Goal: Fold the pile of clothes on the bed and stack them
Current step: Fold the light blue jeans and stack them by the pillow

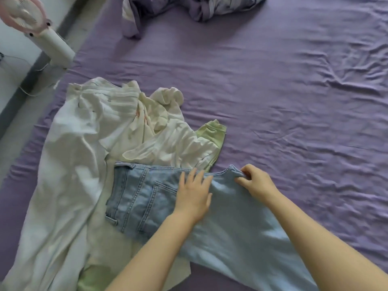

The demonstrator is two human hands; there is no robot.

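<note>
Your bed (273,80) is carrying everything here: the light-blue jeans (142,198) lie right under your hands, and the heap of white clothes (88,133) with a green piece (212,133) sits just beyond and to the left of your left hand. Your left hand (194,196) lies flat on the denim, fingers straight and spread, pressing it down. Your right hand (255,181), just beside it, pinches the jeans' top edge between thumb and curled fingers. A bunched purple blanket (189,9) lies well beyond both hands.
</note>
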